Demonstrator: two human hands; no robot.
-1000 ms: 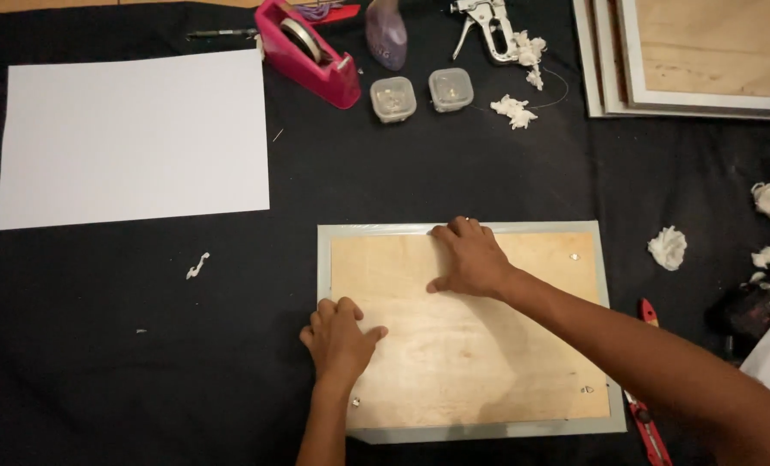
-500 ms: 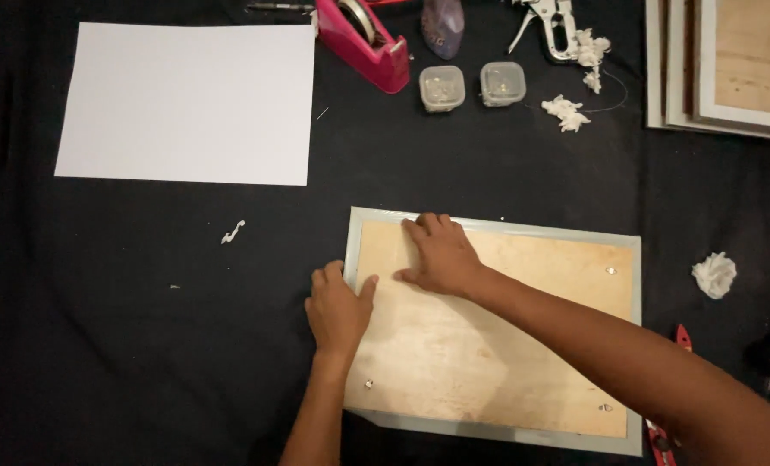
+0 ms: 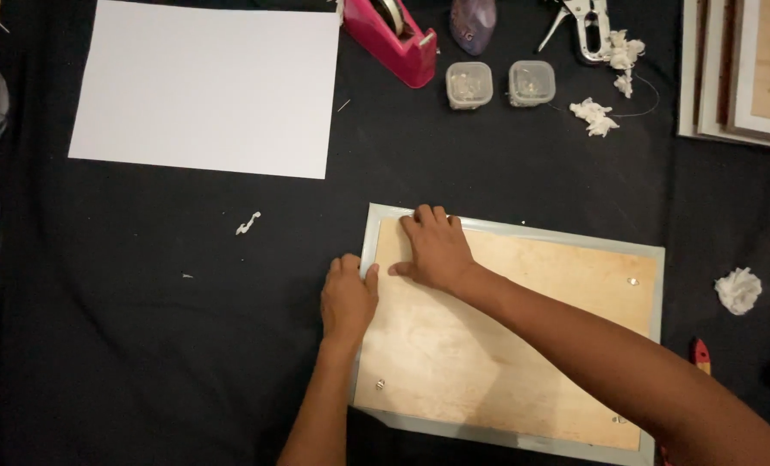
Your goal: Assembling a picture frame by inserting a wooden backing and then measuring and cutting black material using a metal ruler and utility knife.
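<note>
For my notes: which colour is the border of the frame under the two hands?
Pale grey-green, around a light plywood back; the frame shows only in the head view.

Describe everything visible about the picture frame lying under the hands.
The pale grey-green rectangular picture frame lies face down and slightly askew on the black cloth-covered table. A light plywood backing board fills it, with small metal fasteners near its corners. The right hand presses flat on the board near the upper left corner; the left hand rests at the left edge, thumb on the rim. The right forearm crosses the board and hides part of it.
</note>
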